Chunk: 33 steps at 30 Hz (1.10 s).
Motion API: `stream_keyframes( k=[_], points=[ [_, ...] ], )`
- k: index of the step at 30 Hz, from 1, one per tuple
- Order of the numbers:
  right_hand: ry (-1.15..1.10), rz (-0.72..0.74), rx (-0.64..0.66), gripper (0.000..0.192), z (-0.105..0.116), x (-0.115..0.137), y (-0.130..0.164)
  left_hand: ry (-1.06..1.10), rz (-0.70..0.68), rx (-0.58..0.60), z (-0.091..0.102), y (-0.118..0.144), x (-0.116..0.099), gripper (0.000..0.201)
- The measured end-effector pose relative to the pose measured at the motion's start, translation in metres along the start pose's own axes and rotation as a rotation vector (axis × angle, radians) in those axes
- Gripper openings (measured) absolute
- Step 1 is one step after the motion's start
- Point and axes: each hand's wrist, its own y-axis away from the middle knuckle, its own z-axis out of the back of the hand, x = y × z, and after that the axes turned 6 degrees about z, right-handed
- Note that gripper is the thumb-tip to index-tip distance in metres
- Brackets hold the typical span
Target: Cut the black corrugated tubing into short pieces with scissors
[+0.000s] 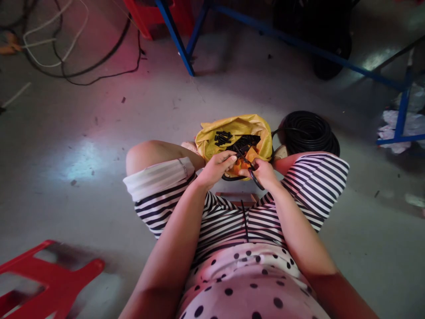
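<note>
- The person sat low over a grey concrete floor [99,146], knees apart, in striped shorts and a dotted top.
- Both hands met between the knees, just at the near rim of a yellow bag [212,144] that stood open on the floor.
- The left hand [215,168] was curled shut, its fingertips pinching a black tube [239,156] where it ran toward the other hand.
- The right hand [264,173] was closed as well, wrapped around the orange handles of a cutting tool [244,165]; the tool's blades were too small and dark to make out.
- The two hands were nearly touching, with the tube passing between them.
- A loop of the same black tube curved out below the right hand and hung down over the lap.
- Inside the yellow bag lay a heap of short black tube pieces [223,138], loose and piled toward the far side.
- A coil of black tubing [310,130] lay flat on the floor just right of the bag, beside the right knee.
- A blue metal frame [179,44] stood farther off on the floor, well apart from the hands.
- Black and white cables [66,62] trailed across the far left of the floor.
- Part of a red plastic stool [49,279] showed at the near left corner.
</note>
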Motion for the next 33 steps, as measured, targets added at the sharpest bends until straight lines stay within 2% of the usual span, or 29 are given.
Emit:
stream_keyframes(
  k=[4,10,18,28,33],
  points=[
    [0.003,0.002,0.004,0.053,0.0005,0.0004,0.0015,-0.005,-0.007,0.018,0.0010,0.0003,-0.0004,0.036],
    [-0.005,0.027,0.029,0.048,0.0021,0.0026,0.0049,-0.073,0.037,0.110,0.0001,0.0023,-0.0032,0.042],
    [0.033,0.014,-0.035,0.049,0.0042,0.0044,0.0020,-0.033,0.019,0.040,-0.0017,0.0023,-0.0031,0.037],
    [0.058,0.025,-0.060,0.055,0.0032,0.0011,0.0006,-0.021,0.022,0.038,-0.0010,0.0025,-0.0032,0.035],
    [-0.083,0.024,-0.062,0.055,0.0012,-0.0003,0.0012,-0.051,0.042,0.036,-0.0023,0.0029,-0.0055,0.034]
  ],
)
